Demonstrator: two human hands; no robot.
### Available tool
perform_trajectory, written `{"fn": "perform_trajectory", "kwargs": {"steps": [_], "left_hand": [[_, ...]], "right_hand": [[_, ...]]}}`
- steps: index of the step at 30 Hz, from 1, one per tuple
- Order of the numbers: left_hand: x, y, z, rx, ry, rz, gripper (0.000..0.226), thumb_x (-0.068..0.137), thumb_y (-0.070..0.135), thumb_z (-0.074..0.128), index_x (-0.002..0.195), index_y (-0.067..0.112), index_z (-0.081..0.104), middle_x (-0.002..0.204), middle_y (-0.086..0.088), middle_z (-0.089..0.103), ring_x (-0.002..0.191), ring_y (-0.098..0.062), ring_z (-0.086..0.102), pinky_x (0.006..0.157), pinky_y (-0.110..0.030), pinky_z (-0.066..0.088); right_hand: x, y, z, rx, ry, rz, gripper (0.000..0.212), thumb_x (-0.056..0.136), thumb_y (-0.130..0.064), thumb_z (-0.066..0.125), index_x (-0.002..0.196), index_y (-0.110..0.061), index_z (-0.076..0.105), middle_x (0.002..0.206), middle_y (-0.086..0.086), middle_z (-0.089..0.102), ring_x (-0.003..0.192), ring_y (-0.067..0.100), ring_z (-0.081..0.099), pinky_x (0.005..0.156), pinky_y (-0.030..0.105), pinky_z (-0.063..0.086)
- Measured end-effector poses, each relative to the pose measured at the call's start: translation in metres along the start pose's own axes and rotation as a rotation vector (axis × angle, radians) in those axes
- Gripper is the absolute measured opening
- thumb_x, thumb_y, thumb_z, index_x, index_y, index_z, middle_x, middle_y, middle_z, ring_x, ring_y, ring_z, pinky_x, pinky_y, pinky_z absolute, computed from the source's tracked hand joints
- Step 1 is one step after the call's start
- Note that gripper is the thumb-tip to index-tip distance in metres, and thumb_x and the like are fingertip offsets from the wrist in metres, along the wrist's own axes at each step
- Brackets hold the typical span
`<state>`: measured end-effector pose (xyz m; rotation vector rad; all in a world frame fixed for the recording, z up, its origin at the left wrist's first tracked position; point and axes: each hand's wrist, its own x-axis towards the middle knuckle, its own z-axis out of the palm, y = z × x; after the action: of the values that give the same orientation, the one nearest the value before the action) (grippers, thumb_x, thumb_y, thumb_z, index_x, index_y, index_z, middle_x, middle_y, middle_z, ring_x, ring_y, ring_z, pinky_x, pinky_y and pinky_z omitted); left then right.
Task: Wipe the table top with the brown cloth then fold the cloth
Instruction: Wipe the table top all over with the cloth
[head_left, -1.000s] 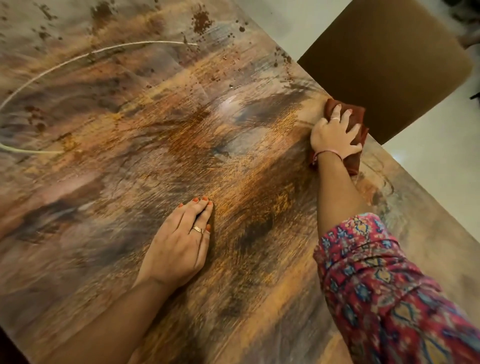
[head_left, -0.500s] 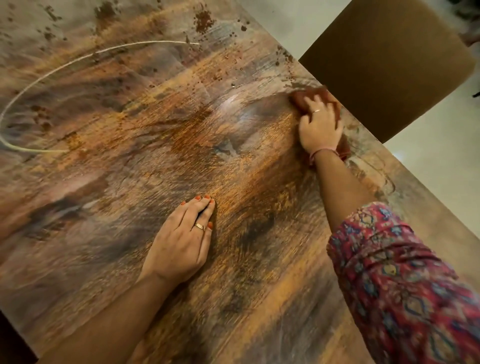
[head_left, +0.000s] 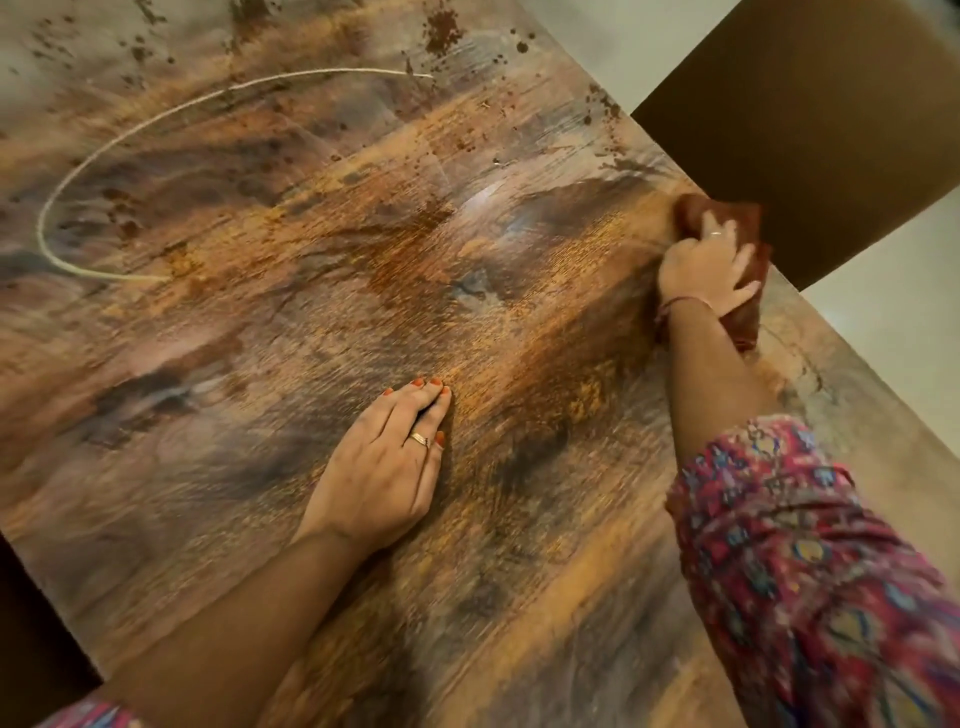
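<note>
The brown cloth (head_left: 727, 215) lies bunched at the right edge of the patterned wooden table top (head_left: 311, 312). My right hand (head_left: 704, 267) presses flat on the cloth, covering most of it, and only the cloth's top and right side show. Near the middle of the table my left hand (head_left: 384, 467) rests palm down, fingers together, holding nothing.
A brown chair seat (head_left: 810, 130) stands just beyond the table's right edge, close to the cloth. Pale floor (head_left: 883, 322) shows past it. A thin light curved line (head_left: 156, 119) marks the table's far left. The table's near left corner drops into dark space.
My right hand and the cloth slid along the right edge, first toward the far side and inward, then back to the edge. The left hand stayed put.
</note>
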<state>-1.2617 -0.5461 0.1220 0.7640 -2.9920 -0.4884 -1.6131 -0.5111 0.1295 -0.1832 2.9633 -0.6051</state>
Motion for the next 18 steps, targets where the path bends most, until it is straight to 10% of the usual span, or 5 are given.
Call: {"fn": "perform_trajectory", "kwargs": {"steps": [2, 7, 10, 18], "left_hand": [[0.000, -0.001, 0.001, -0.008, 0.004, 0.003, 0.050, 0.095, 0.027, 0.031, 0.133, 0.001, 0.050, 0.134, -0.015, 0.054, 0.124, -0.031, 0.050, 0.107, -0.044, 0.038], [-0.001, -0.001, 0.003, 0.025, 0.009, -0.005, 0.047, 0.094, 0.025, 0.034, 0.126, -0.001, 0.057, 0.126, -0.019, 0.058, 0.120, -0.033, 0.053, 0.108, -0.041, 0.034], [-0.002, 0.000, 0.003, 0.012, 0.018, -0.006, 0.046, 0.094, 0.024, 0.034, 0.126, -0.001, 0.057, 0.125, -0.019, 0.058, 0.119, -0.033, 0.052, 0.107, -0.042, 0.034], [-0.003, -0.001, 0.000, -0.024, 0.005, 0.000, 0.049, 0.096, 0.025, 0.032, 0.134, 0.000, 0.049, 0.133, -0.016, 0.054, 0.124, -0.032, 0.049, 0.108, -0.043, 0.036]], "right_hand": [[-0.020, -0.019, 0.011, -0.013, 0.024, 0.072, 0.051, 0.097, -0.023, 0.034, 0.147, -0.031, 0.036, 0.160, -0.007, 0.021, 0.149, 0.023, 0.008, 0.117, 0.057, 0.004], [-0.169, -0.035, 0.047, -0.064, -0.391, -0.997, 0.049, 0.091, -0.038, 0.040, 0.140, -0.037, 0.046, 0.154, -0.010, 0.036, 0.146, 0.017, 0.022, 0.117, 0.048, 0.008], [-0.162, -0.028, 0.039, -0.056, -0.590, -1.274, 0.043, 0.095, -0.038, 0.038, 0.135, -0.040, 0.051, 0.150, -0.016, 0.040, 0.145, 0.010, 0.025, 0.115, 0.039, 0.008], [-0.005, -0.042, 0.030, -0.022, -0.069, -0.272, 0.043, 0.100, -0.035, 0.031, 0.141, -0.038, 0.043, 0.157, -0.013, 0.028, 0.148, 0.014, 0.015, 0.118, 0.049, 0.005]]}}
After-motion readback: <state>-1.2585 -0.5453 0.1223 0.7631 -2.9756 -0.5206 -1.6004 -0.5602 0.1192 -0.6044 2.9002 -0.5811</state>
